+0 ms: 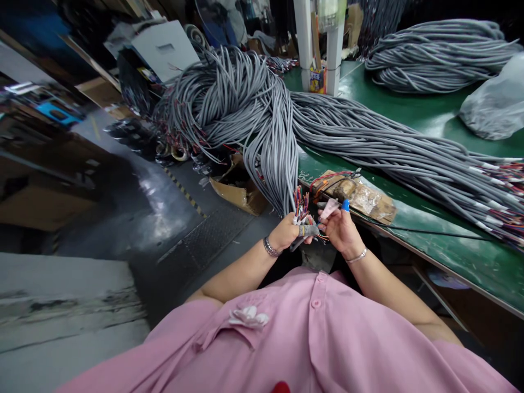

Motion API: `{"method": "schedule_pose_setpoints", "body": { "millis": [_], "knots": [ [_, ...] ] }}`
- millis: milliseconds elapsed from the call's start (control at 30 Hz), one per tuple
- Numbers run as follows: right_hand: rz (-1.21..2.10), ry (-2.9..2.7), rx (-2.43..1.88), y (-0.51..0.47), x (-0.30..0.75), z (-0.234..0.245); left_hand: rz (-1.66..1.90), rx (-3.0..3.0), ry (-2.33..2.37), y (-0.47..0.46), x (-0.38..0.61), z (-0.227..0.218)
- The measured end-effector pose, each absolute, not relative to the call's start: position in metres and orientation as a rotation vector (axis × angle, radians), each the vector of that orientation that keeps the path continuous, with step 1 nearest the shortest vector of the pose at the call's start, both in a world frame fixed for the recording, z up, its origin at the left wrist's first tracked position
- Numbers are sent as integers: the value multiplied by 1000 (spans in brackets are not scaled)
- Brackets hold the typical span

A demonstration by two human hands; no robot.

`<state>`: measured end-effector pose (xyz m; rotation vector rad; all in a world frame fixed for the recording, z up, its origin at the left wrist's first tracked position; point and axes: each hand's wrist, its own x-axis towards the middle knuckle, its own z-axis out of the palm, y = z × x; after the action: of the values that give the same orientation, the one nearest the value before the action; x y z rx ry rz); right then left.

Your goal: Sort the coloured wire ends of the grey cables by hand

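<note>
My left hand [287,232], with a metal watch at its wrist, is closed around the ends of grey cables. Coloured inner wires [302,201] fan out above its fingers, and a grey covering wraps one finger. Close beside it on the right is my right hand [343,232], its fingers curled towards the cable ends. One of its digits wears a blue fingertip cover [346,205]; a pale pink piece [329,208] shows at another. What lies between the right fingers is too small to make out. The grey cable bundle [272,158] hangs over the table's edge down to my left hand.
More grey cables [380,136] stretch along the green table [438,204] to the right. A taped wooden block [364,196] with wires sits at its front edge. Further back are a coiled cable bundle [438,54] and a plastic bag [497,101]. An open carton [241,191] stands below.
</note>
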<state>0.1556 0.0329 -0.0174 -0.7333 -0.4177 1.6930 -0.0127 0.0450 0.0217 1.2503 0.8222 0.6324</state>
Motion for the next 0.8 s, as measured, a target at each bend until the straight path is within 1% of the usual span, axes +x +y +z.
{"method": "schedule_pose_setpoints", "body": {
  "millis": [100,233,367,633,800],
  "knots": [
    [1734,-407,-707,30,158,-13,768,1269,832,36,-14,23],
    [1668,-420,-730,29,158,-9,889,1308,874,27,-9,24],
    [1615,-436,-748,29,156,-8,908,1355,907,25,-2,23],
    [1650,-310,-765,36,152,-12,895,1403,954,24,6,25],
    [1600,-280,-763,42,147,-15,895,1408,944,26,6,22]
  ]
}}
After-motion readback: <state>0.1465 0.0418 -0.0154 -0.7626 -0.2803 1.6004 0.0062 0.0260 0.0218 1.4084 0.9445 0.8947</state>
